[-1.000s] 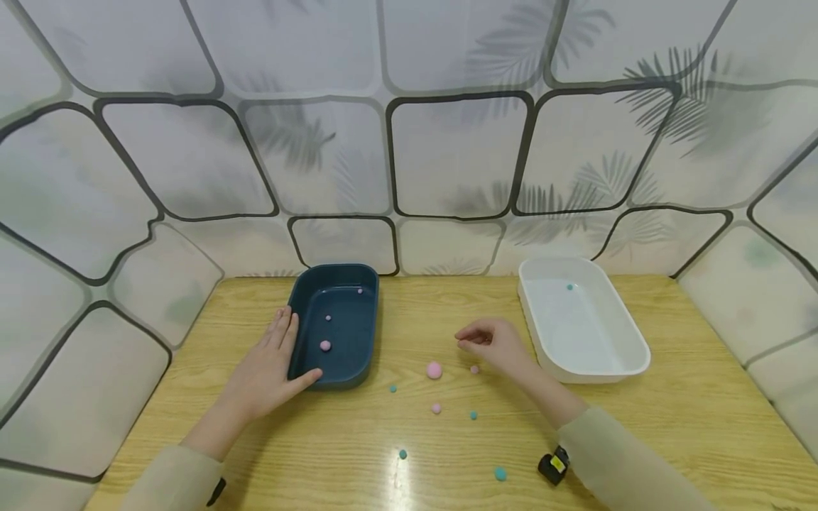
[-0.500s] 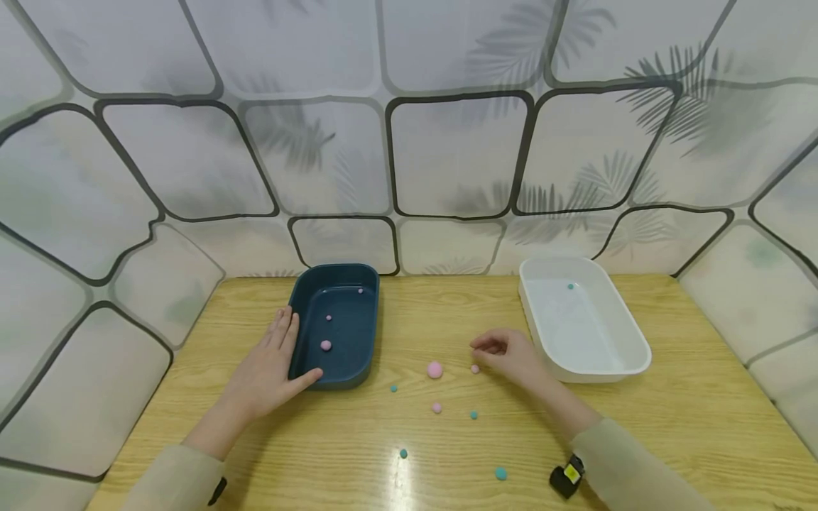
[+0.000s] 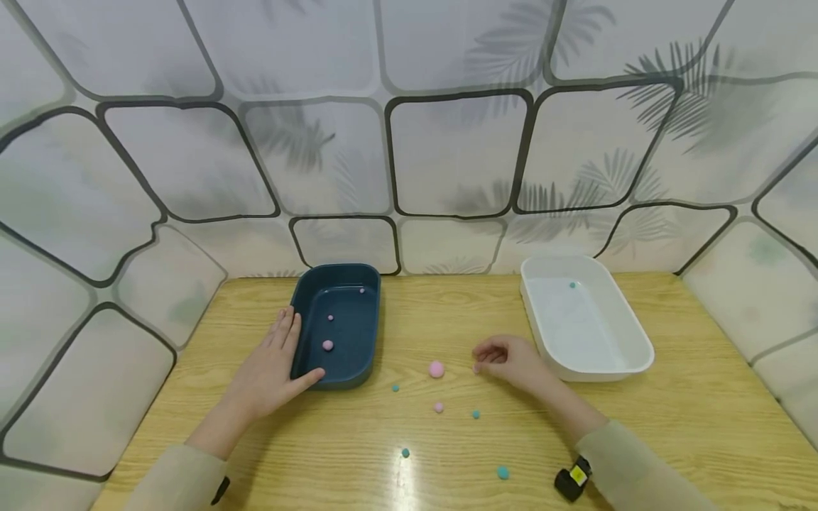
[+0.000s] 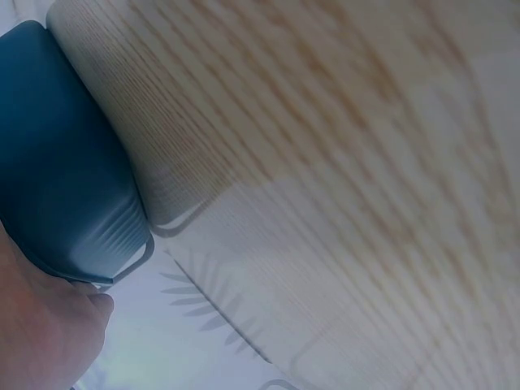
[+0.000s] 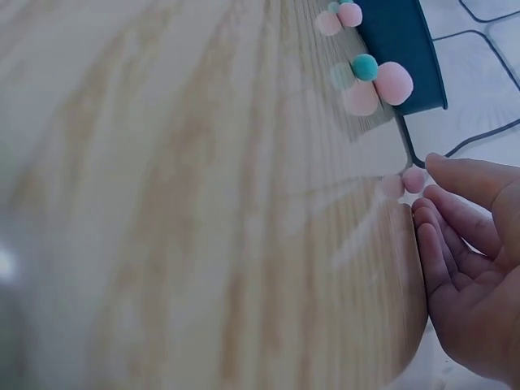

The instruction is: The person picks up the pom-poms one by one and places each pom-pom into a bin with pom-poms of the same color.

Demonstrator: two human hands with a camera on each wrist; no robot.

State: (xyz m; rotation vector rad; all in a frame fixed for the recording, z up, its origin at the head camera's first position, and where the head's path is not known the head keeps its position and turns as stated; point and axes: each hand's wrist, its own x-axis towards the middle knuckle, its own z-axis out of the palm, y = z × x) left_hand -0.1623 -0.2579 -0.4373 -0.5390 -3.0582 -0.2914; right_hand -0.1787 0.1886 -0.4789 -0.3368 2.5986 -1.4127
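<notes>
My left hand [image 3: 271,367] rests on the dark blue tray [image 3: 367,355], fingers straight along its left rim and thumb across the near left corner. Three pink balls lie inside, the largest [image 3: 328,345] toward the front. In the left wrist view, part of that hand [image 4: 57,325] shows against the tray's side [image 4: 73,162]. My right hand [image 3: 511,362] is low over the table, thumb and index finger slightly parted around a small pink ball [image 5: 413,179]. The ball sits on the tabletop right at the fingertips, partly hidden in the head view.
A white tray [image 3: 626,365] with one teal ball [image 3: 572,285] stands right of the right hand. Loose on the wooden table [image 3: 307,454] are a large pink ball [image 3: 437,369], a smaller pink one [image 3: 438,407] and several teal balls [image 3: 503,473]. A patterned wall rises behind.
My right hand has moved right and slightly toward me, bringing its fingertips to the small pink ball. My left hand stays on the blue tray.
</notes>
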